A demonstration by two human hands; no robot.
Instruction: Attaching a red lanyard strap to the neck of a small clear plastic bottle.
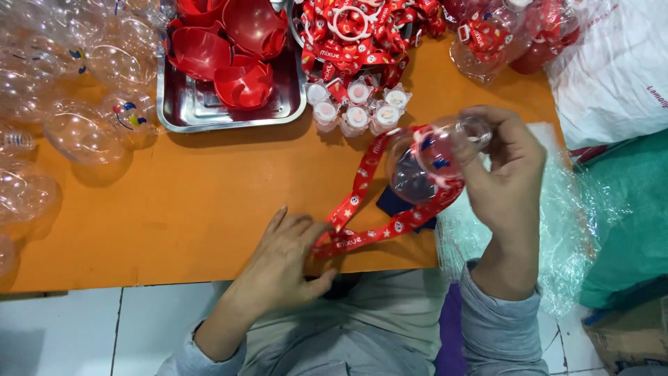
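Hands number two, both the person's own: the right hand (506,177) is closed around one clear plastic bottle (426,161), held tilted above the orange bench (181,209), fingers wrapped at its neck end; the left hand (287,261) lies flat with fingers spread, pressing the loose end of one red printed strap (362,233) against the bench near its front edge. That strap runs up from the left hand and loops around the held bottle. One steel tray (188,111) sits at the back, holding about four red bowl-shaped halves (240,76), though the top ones are cut off by the picture's edge. Beside it, six small white-capped pieces (358,108) stand clustered, in front of a heap of more red straps (362,35) too tangled to count. Clear round bottles (83,132) crowd the left side, at least six, several cropped and hard to separate because they are see-through. More strapped bottles (494,35) lie at the top right, partly out of view. Crinkled clear wrap (577,230) lies under the right forearm, and something dark blue beneath the held bottle is mostly hidden.
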